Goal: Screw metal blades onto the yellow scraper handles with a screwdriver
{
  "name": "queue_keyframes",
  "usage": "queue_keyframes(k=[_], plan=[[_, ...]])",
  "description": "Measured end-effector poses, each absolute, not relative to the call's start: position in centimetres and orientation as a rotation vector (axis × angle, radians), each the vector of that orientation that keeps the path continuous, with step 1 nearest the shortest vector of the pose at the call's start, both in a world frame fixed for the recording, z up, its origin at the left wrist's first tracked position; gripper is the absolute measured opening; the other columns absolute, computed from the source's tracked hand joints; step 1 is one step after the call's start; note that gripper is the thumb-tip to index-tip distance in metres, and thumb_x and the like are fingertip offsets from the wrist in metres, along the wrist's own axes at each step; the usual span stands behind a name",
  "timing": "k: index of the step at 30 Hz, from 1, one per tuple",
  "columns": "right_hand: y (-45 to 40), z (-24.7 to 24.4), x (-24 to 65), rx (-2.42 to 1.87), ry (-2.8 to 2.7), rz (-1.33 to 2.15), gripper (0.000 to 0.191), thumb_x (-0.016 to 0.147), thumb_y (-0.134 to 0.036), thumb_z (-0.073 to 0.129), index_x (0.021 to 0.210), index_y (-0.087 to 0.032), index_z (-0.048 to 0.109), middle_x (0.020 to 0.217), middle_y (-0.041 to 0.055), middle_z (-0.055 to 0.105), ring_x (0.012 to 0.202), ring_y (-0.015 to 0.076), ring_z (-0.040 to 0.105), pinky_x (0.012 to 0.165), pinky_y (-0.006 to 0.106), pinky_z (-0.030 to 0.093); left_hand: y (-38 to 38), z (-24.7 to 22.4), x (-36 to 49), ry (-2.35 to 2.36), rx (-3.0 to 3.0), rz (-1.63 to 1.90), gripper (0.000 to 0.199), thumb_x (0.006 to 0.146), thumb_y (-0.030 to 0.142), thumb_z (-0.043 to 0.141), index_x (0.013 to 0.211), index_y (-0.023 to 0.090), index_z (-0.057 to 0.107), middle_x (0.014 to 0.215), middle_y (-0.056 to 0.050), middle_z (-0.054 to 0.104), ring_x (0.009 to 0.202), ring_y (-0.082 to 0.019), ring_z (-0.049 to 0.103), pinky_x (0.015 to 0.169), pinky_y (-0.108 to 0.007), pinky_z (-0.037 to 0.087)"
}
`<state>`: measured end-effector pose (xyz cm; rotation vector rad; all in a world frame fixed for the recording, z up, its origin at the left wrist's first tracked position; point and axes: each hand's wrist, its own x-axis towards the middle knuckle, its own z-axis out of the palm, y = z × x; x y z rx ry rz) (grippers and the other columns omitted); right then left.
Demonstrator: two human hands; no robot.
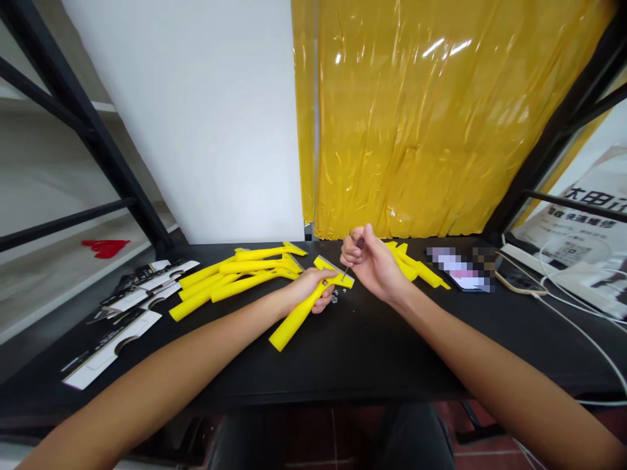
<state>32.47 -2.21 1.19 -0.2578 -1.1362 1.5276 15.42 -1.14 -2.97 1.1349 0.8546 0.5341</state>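
Hands, yellow scraper [298, 320], black table [274, 372]

Yellow scraper [300, 317], slanted over the black table [386, 352], wide head away, thin driver [345, 274] at its head

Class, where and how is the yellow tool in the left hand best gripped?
The yellow tool is probably best gripped by its thick handle, from the near side: that end juts toward the person, uncovered, while the left hand covers the neck.

passage: tabletop [382, 352], near-centre strip | left: yellow pieces [245, 277], then cardboard sleeves [115, 349] | right: more yellow pieces [424, 269], 2 phones [465, 271], looping white cables [582, 329] | rear: white panel [220, 124], yellow plastic curtain [416, 130]
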Motion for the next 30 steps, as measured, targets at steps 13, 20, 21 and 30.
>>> queue_keyframes(k=[13,20,21,30], plan=[[-2.1,1.3,32.6,-0.231,-1.105,1.505,0.031,0.094,-0.044,0.065,0.078,-0.020,0.057,0.065,-0.0055,0.038,0.057,0.0098,0.031,0.058,0.024,0.035,-1.5,-2.8,14.9,0.896,1.137,0.523,0.051,0.096,0.044,0.049,0.052,0.017,0.050,0.038,0.000,0.040,0.030,-0.010,0.035,0.031,-0.021,0.028],[-1.6,0.6,32.6,-0.274,-1.184,1.447,0.033,0.094,-0.048,0.064,0.081,-0.018,0.067,0.080,0.0019,0.058,0.070,0.0126,0.051,0.075,0.030,0.045,-1.7,-2.9,14.7,0.884,1.100,0.545,0.052,0.097,0.044,0.046,0.053,0.017,0.048,0.039,0.000,0.039,0.031,-0.009,0.034,0.032,-0.021,0.027],[-1.7,0.6,32.6,-0.269,-1.175,1.463,0.033,0.095,-0.049,0.062,0.084,-0.018,0.069,0.077,0.0010,0.056,0.068,0.0120,0.049,0.074,0.030,0.045,-1.7,-2.9,14.7,0.883,1.089,0.554,0.052,0.097,0.044,0.046,0.053,0.018,0.048,0.039,0.001,0.039,0.031,-0.009,0.034,0.033,-0.021,0.027],[-2.0,0.9,32.3,-0.271,-1.102,1.489,0.033,0.091,-0.049,0.067,0.077,-0.019,0.063,0.074,-0.0004,0.050,0.064,0.0114,0.043,0.066,0.028,0.042,-2.4,-2.1,15.1,0.912,1.075,0.589,0.046,0.098,0.039,0.047,0.056,0.018,0.047,0.041,0.001,0.041,0.032,-0.009,0.035,0.034,-0.021,0.028]])
